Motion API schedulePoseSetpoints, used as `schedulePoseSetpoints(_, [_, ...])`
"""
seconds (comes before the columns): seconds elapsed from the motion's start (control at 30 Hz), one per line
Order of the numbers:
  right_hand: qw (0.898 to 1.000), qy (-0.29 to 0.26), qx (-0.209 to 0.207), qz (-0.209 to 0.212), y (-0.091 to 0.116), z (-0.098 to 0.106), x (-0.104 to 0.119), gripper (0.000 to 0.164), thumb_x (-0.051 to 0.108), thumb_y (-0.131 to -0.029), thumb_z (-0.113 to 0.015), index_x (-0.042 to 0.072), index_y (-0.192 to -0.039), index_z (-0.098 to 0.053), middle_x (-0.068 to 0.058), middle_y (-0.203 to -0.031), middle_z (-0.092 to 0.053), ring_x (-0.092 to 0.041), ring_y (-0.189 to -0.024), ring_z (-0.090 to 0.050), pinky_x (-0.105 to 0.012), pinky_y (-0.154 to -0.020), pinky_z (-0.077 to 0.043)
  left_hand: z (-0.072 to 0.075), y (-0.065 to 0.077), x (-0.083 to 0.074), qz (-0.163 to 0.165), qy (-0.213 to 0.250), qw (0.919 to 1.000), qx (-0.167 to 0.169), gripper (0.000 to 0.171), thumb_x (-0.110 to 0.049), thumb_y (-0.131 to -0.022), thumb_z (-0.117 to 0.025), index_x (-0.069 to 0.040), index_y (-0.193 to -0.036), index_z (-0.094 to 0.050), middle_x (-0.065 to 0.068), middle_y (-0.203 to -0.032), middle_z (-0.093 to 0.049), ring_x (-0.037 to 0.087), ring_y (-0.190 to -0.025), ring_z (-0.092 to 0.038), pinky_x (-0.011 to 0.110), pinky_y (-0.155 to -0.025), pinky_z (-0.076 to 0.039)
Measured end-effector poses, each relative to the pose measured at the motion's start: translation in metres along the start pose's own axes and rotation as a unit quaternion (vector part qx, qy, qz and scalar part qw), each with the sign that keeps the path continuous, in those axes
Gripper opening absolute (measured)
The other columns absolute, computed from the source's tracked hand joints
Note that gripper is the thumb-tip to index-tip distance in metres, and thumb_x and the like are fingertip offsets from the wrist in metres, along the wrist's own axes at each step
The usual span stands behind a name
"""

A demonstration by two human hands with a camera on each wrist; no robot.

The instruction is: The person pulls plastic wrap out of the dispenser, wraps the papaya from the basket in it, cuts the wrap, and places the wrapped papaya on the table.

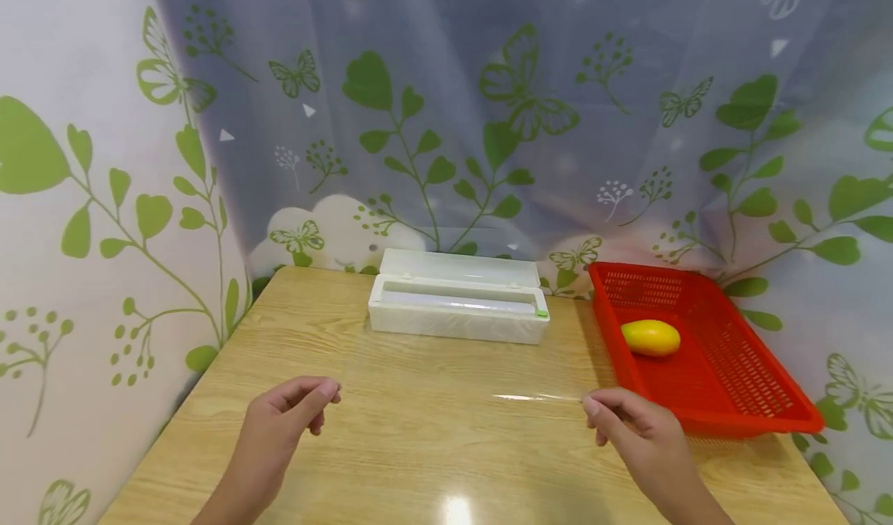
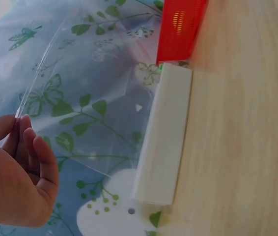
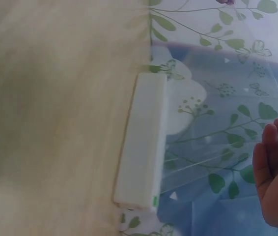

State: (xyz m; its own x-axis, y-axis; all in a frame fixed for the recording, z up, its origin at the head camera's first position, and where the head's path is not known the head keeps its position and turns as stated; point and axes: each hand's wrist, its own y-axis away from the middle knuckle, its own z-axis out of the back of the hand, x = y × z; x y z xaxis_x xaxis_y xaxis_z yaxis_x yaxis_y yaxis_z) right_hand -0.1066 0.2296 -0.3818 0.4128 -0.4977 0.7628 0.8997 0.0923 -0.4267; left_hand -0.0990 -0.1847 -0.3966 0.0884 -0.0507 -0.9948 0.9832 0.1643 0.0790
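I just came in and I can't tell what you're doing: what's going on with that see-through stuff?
A person is holding a sheet of clear film spread between two hands, pinching one edge with the left hand and the right hand. The sheet seems to reach back to the white box, which sits with its lid open and a roll inside. Off to the right, a yellow fruit lies in the red basket, with neither hand touching it.
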Motion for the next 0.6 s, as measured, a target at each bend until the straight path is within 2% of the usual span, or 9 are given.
schedulePoseSetpoints(0.2, [1.000,0.022,-0.008,-0.020,0.026,-0.014,-0.006,0.012,0.004,-0.094,-0.069,0.015,-0.093,-0.072,0.007,-0.073,-0.063,-0.009,-0.060,-0.059,-0.023,-0.056,-0.047,0.002,0.010,0.021,0.020,-0.034,0.9991,-0.015,0.030,-0.036,-0.093,-0.073,-0.006,-0.100,-0.075,-0.003,-0.087,-0.070,0.015,-0.069,-0.056,0.027,-0.070,-0.051])
schedulePoseSetpoints(0.3, [0.998,0.021,-0.014,-0.052,0.036,-0.019,-0.006,0.010,0.005,-0.093,-0.071,0.015,-0.091,-0.072,0.006,-0.071,-0.063,-0.010,-0.058,-0.059,-0.024,-0.056,-0.048,0.002,0.014,0.029,0.024,-0.057,0.9979,-0.023,0.028,-0.034,-0.093,-0.073,-0.007,-0.098,-0.076,-0.002,-0.083,-0.069,0.015,-0.068,-0.056,0.027,-0.066,-0.051])
schedulePoseSetpoints(0.4, [0.993,0.015,-0.019,-0.115,0.042,-0.024,-0.006,0.004,0.009,-0.092,-0.072,0.012,-0.089,-0.074,0.006,-0.070,-0.064,-0.012,-0.058,-0.059,-0.025,-0.057,-0.048,0.002,0.016,0.035,0.037,-0.079,0.9958,-0.028,0.028,-0.034,-0.093,-0.073,-0.007,-0.097,-0.077,0.000,-0.081,-0.069,0.017,-0.068,-0.057,0.028,-0.064,-0.052])
schedulePoseSetpoints(0.43, [0.989,0.012,-0.018,-0.147,0.044,-0.026,-0.006,0.003,0.011,-0.092,-0.073,0.012,-0.089,-0.074,0.005,-0.070,-0.064,-0.013,-0.058,-0.059,-0.024,-0.059,-0.048,0.002,0.016,0.037,0.044,-0.087,0.9949,-0.027,0.030,-0.036,-0.093,-0.073,-0.007,-0.098,-0.077,0.000,-0.082,-0.069,0.018,-0.068,-0.057,0.029,-0.064,-0.053])
schedulePoseSetpoints(0.6, [0.958,0.001,0.002,-0.285,0.048,-0.035,-0.013,0.011,0.019,-0.091,-0.074,0.009,-0.093,-0.075,-0.001,-0.072,-0.064,-0.016,-0.062,-0.060,-0.025,-0.059,-0.048,0.002,0.016,0.048,0.077,-0.105,0.9915,-0.003,0.037,-0.042,-0.091,-0.072,-0.007,-0.102,-0.076,0.004,-0.090,-0.071,0.017,-0.070,-0.056,0.029,-0.063,-0.051])
